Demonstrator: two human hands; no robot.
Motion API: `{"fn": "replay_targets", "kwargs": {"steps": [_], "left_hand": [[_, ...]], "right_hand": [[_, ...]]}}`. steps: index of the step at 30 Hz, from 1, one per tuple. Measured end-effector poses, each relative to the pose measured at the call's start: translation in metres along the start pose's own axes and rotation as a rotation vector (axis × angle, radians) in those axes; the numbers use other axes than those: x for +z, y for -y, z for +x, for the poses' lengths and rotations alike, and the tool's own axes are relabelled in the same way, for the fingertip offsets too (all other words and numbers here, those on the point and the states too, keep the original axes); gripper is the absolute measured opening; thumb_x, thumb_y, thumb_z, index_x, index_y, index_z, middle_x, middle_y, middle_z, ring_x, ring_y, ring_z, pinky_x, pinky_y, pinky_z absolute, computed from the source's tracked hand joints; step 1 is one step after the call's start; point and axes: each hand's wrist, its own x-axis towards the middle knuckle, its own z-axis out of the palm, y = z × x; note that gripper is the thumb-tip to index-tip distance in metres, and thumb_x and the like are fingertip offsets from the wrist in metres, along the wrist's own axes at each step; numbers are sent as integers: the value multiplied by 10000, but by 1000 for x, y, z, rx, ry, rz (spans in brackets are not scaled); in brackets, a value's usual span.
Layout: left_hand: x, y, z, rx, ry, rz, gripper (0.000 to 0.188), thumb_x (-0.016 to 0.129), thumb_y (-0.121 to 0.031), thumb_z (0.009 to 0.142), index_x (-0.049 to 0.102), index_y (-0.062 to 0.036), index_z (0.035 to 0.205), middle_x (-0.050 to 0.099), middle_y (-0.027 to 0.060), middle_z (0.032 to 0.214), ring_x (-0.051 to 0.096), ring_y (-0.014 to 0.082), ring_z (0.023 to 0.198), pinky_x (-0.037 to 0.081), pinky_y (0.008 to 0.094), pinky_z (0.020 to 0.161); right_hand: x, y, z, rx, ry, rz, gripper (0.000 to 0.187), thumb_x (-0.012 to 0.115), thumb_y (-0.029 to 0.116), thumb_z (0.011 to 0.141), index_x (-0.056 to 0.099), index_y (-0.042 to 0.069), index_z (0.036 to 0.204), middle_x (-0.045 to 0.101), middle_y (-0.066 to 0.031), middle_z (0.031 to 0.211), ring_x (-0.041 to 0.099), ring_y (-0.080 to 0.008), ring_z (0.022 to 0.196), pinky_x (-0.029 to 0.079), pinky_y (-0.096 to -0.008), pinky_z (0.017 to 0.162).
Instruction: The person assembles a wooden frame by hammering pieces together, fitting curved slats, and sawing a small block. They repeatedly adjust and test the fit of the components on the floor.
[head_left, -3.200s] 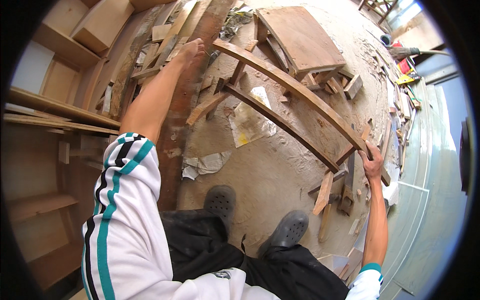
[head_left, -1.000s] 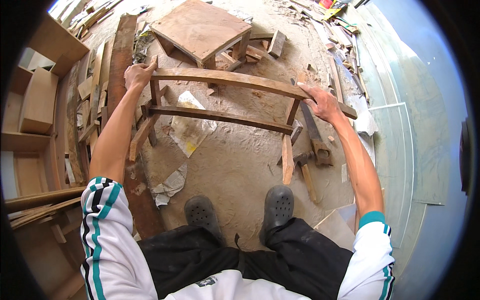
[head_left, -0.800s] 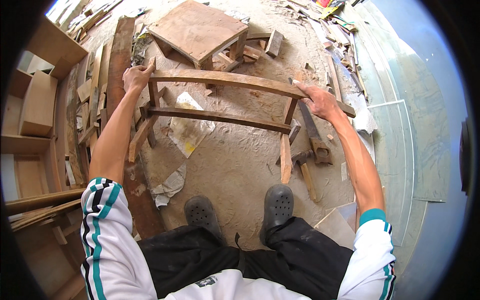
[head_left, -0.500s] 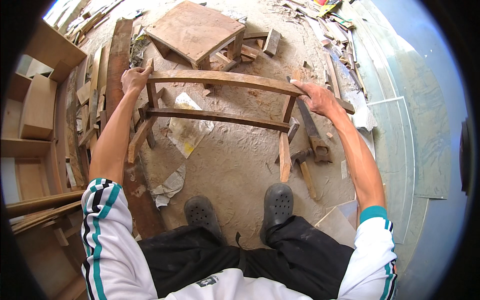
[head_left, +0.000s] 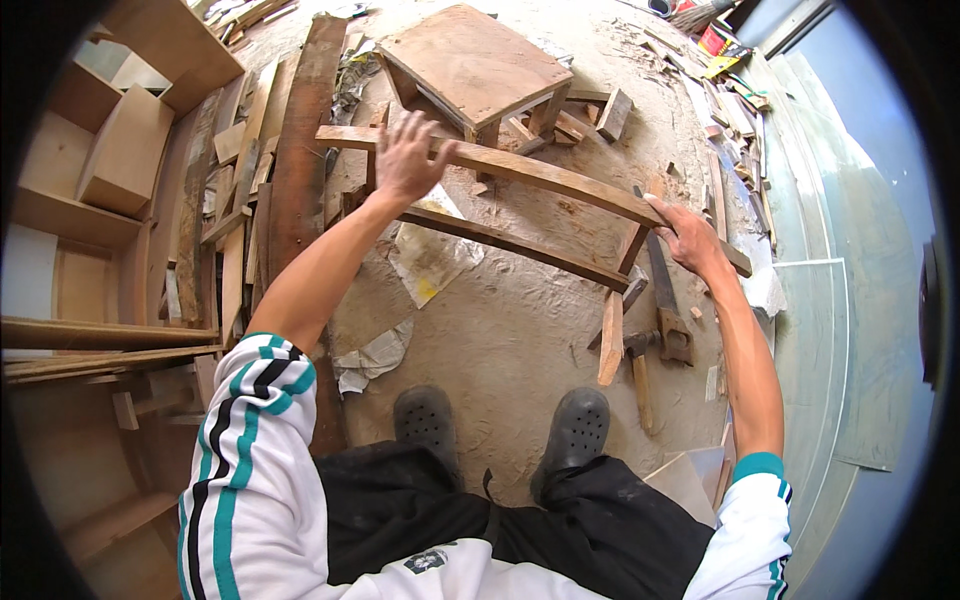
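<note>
The wooden frame (head_left: 580, 186) spans the space between the 2 hands and runs on a little past each of them, its right end dipping lower in view. The right hand (head_left: 690, 238) clasps the upper rail (head_left: 500, 162) near that end, thumb along the top. The left hand (head_left: 408, 158) lies across the same rail near its other end, fingers spread wide and slightly blurred; I cannot tell whether its palm presses on the wood. The lower rail (head_left: 525, 249) runs below and between the hands, and 1 pale leg (head_left: 611, 345) reaches down below the right hand.

Just below the right hand lies a handsaw (head_left: 663, 285), with a hammer (head_left: 643, 390) beside it, farther down. A stained paper sheet (head_left: 428, 262) lies below the left hand. Beyond the hands stands a low plywood-topped stool (head_left: 475, 65). A long brown plank (head_left: 303, 160) lies left of the left hand; glass sheets (head_left: 870, 340) extend right of the right hand.
</note>
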Motion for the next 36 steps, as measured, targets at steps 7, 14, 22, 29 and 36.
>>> {"fn": "replay_targets", "kwargs": {"steps": [7,14,22,29,36], "left_hand": [[-3,-6,1,61,48,-69,780,430,-757,931,602,-87,1290,498,110,1467,321,283,1476,54,596,1212],[4,1,1,69,14,-101,756,465,-741,931,602,-62,1233,509,102,1442,300,272,1478,50,587,1203],[-5,-10,5,88,40,-76,643,508,-634,972,600,-55,1239,514,122,1448,328,264,1466,79,560,1209],[3,-55,10,96,-141,-86,479,573,-363,905,608,20,1191,521,213,1410,357,352,1431,161,559,1201],[9,-145,-9,70,-165,-98,978,571,-581,933,174,62,1554,136,284,1626,15,425,1534,-5,569,1217]], "right_hand": [[-3,4,0,1,2,13,634,660,122,915,463,283,1495,638,-144,1027,635,-363,990,525,-458,871],[-7,12,2,1,22,47,611,655,129,925,470,251,1495,642,-190,1044,643,-388,956,521,-448,869],[5,-1,-4,-4,-29,22,622,655,177,925,457,316,1499,642,-140,1016,649,-363,960,541,-468,836],[3,-2,6,35,23,-41,588,642,274,947,447,347,1496,666,-109,1047,668,-333,1000,563,-459,853],[7,-7,5,31,11,-2,578,651,329,952,445,398,1488,652,-113,1009,679,-313,973,580,-449,812]]}}
